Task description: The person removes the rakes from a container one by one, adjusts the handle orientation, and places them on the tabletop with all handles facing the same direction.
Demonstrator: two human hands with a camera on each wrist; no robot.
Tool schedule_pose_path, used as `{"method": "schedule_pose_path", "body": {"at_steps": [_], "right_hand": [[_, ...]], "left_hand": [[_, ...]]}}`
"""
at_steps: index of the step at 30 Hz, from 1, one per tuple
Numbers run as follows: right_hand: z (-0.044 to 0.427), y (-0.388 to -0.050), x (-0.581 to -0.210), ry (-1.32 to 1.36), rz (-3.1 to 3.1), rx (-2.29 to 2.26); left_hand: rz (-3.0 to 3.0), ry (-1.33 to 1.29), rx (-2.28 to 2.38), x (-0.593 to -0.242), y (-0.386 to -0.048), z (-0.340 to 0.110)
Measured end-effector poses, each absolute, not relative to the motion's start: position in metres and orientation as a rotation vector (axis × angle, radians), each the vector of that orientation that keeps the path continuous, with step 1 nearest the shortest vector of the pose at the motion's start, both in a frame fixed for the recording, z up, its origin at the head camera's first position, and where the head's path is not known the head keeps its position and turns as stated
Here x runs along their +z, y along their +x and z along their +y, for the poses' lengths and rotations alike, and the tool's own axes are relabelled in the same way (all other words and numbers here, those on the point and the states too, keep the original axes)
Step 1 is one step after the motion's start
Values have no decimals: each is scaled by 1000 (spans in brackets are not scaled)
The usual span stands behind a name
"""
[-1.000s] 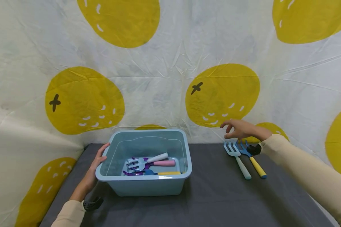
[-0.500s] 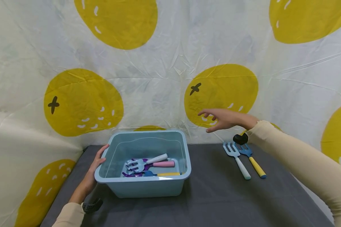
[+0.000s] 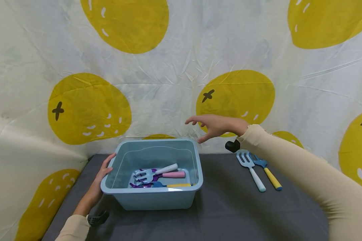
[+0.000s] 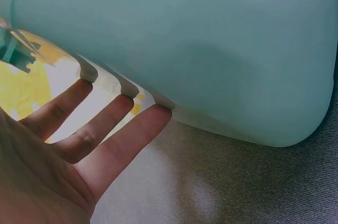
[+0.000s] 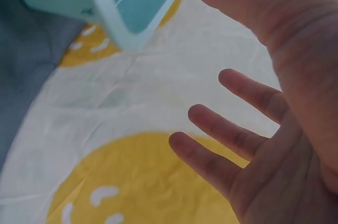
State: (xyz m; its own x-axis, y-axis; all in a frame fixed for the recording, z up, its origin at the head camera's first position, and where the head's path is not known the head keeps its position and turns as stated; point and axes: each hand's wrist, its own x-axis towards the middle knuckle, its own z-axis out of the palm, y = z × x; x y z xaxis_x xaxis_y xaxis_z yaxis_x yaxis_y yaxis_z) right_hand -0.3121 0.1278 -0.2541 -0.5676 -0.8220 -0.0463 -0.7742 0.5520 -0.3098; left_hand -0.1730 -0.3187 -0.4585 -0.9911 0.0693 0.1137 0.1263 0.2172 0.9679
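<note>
My left hand rests against the left side of a light blue plastic basin. In the left wrist view its straight fingers touch the outer wall. Lying in the basin are a pale blue hand fork, a purple one with a pink handle and a blue one with a yellow handle; they partly overlap. My right hand hangs in the air near the basin's far right corner, holding nothing, with fingers spread. Two more hand forks lie to the right: one pale blue, one blue with a yellow handle.
A dark grey cloth covers the table. Behind it hangs a white curtain with large yellow fruit shapes, close to the basin's back edge. A dark band sits at the right wrist, another band at the left.
My right hand has moved left and slightly up, from above the two forks on the right toward the basin. My left hand, the basin and the forks have stayed put.
</note>
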Motion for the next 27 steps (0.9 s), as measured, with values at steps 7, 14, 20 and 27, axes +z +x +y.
{"method": "schedule_pose_path", "body": {"at_steps": [7,14,20,27], "right_hand": [[91,-310,-257,-1379,2499,-352],[49,-307,-271,-1468,2420,-239],[16,-304,-290,-1432,2347,-176],[-14,-309,-322,-1397,2275,-80]], "left_hand": [[-2408,-201,-1932,-459,-171,-319],[-2411,-204,-1917,-459,-170,-320],[-2412,-210,-1915,-459,-170,-319],[-2411,-219,-1915,-458,-170,-317]]}}
